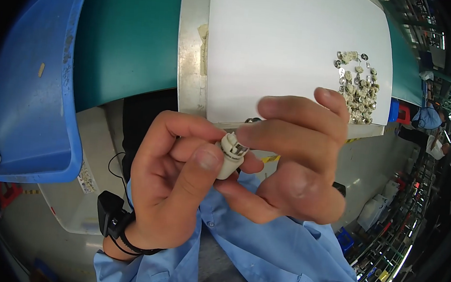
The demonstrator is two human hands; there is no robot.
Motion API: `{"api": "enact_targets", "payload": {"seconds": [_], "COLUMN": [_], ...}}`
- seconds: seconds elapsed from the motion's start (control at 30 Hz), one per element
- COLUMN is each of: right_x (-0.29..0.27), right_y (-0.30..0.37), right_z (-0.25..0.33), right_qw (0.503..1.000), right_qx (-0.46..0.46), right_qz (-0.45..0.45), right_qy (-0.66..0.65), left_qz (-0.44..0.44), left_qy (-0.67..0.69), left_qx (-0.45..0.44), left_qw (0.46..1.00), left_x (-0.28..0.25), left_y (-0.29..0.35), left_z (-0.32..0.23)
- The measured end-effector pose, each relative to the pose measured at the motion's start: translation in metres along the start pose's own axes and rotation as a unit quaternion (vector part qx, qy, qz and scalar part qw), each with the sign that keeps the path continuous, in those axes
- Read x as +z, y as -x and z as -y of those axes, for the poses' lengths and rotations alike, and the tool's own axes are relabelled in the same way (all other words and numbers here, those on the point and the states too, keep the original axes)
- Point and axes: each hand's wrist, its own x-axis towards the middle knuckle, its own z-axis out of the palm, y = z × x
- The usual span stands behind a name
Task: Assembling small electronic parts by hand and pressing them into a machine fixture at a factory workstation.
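Between the thumb and fingers of my left hand (172, 176) is a small cream plastic socket (230, 160). It has a tapered body, and its slotted top shows metal contacts. My right hand (303, 158) curves around the same socket from the right. Its index fingertip meets the top, and its thumb reaches the lower end. The other fingers of that hand are raised and apart. A small dark metal disc (252, 120) shows just beyond the right index finger, at the table's near edge; I cannot tell whether a finger touches it.
On the white tabletop (275, 44), several small cream and metal parts (362, 91) lie heaped at the right. A metal strip (192, 59) borders the table's left side, with a green surface (133, 38) beyond. A large blue bin (33, 99) stands far left. Background people are at right.
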Motion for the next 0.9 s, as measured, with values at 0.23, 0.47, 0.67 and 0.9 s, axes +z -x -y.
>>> {"api": "enact_targets", "payload": {"seconds": [0.23, 0.47, 0.67, 0.9], "right_x": [0.009, 0.013, 0.015, 0.024], "right_y": [0.003, 0.009, 0.010, 0.013], "right_z": [0.008, 0.011, 0.011, 0.017], "right_qw": [0.999, 0.996, 0.993, 0.984], "right_qx": [0.042, 0.057, 0.039, 0.033], "right_qz": [-0.022, -0.051, -0.055, -0.070], "right_qy": [-0.003, -0.050, -0.096, -0.158], "left_qz": [0.049, 0.065, 0.072, 0.039], "left_qy": [-0.019, -0.132, -0.158, -0.144], "left_qx": [0.015, -0.050, -0.062, -0.044], "left_qw": [0.998, 0.988, 0.983, 0.988], "left_x": [0.000, 0.000, 0.000, -0.002], "left_y": [0.003, 0.010, 0.012, 0.025], "left_z": [0.004, -0.002, -0.007, -0.007]}}
